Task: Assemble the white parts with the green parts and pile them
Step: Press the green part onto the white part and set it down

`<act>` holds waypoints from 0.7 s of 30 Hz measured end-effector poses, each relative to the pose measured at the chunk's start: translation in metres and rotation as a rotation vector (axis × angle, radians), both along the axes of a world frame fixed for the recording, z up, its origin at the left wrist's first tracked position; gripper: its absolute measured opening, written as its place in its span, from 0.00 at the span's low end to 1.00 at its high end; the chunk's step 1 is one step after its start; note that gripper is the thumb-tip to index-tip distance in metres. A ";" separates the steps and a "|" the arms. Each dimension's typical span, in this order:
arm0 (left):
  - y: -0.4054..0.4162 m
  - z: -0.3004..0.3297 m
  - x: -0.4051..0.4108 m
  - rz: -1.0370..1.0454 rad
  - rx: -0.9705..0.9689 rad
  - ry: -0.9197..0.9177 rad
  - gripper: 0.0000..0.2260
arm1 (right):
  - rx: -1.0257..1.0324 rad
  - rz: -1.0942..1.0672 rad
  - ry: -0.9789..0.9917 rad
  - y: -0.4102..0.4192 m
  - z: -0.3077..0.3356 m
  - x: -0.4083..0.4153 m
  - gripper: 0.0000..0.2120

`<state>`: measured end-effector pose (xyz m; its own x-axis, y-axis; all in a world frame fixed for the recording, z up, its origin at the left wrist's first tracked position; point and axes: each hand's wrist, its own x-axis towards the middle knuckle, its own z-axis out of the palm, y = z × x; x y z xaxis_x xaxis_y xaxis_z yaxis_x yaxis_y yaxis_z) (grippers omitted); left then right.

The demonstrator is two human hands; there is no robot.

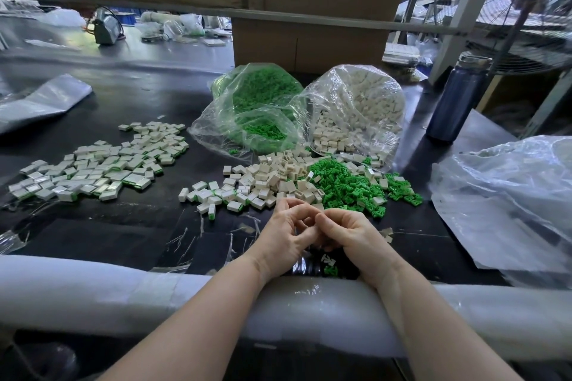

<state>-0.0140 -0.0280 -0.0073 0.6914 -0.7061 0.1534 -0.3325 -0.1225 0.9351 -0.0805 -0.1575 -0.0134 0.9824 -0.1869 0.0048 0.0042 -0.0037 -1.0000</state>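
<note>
Left hand [283, 233] and right hand [346, 233]: fingers curled, tips together, whatever they pinch hidden. White parts [272, 179] and green parts [346, 182] just beyond the fingers (loose on bench [123, 235]). Assembled pile [102, 164] far left.

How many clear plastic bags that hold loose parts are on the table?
2: the bag of green parts at centre back, the bag of white parts right beside it.

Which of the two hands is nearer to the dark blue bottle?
Right. The right hand lies below and left of the blue bottle; the left hand sits farther left, beside the right one.
</note>
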 end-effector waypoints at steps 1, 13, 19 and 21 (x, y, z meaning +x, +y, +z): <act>0.000 -0.001 0.000 -0.004 0.006 -0.009 0.03 | 0.009 0.004 0.002 0.000 0.001 0.000 0.13; -0.002 -0.002 -0.001 -0.014 0.031 -0.035 0.06 | -0.020 -0.004 0.010 0.001 0.002 -0.002 0.07; -0.001 -0.001 -0.002 -0.025 0.039 -0.044 0.04 | 0.004 -0.021 -0.004 0.001 0.003 -0.003 0.10; -0.002 -0.001 -0.002 -0.028 0.044 -0.046 0.03 | 0.007 -0.018 -0.002 0.000 0.003 -0.003 0.09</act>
<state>-0.0165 -0.0295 -0.0080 0.6642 -0.7317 0.1532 -0.3789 -0.1528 0.9128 -0.0832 -0.1573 -0.0109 0.9789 -0.2045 0.0050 0.0059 0.0037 -1.0000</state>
